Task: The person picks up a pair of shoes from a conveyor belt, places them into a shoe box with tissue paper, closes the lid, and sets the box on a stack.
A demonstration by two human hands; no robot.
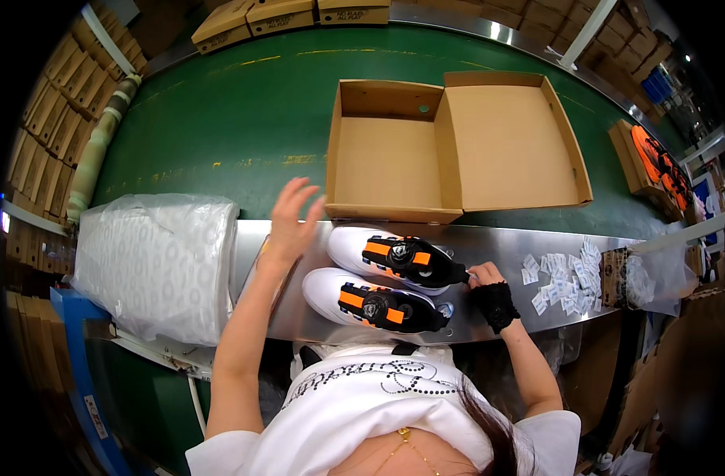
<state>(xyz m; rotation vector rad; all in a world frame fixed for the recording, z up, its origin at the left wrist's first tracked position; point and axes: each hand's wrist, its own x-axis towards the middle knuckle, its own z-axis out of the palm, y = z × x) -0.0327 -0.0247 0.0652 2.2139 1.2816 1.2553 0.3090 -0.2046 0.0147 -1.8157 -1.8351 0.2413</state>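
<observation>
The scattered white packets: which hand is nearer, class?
Right: the right hand is left of the white packets, by the heel of the farther shoe; the left hand is much farther left, beside the open box.

Dark lettering point(353, 15) on far brown boxes point(280, 11) and white shirt point(331, 408)

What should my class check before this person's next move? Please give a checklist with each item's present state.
1. Box open: ok. The cardboard box has its lid folded back.
2. Shoes paired: ok. The far shoe and near shoe sit side by side on the metal ledge, toes to the left.
3. Left hand free: ok. It is raised, fingers spread, with nothing visible in it.
4. Right hand grip: cannot tell. It is at the far shoe's heel, but the fingertips are unclear.
5. Small sachets neatly stacked: not ok. They lie scattered.
</observation>
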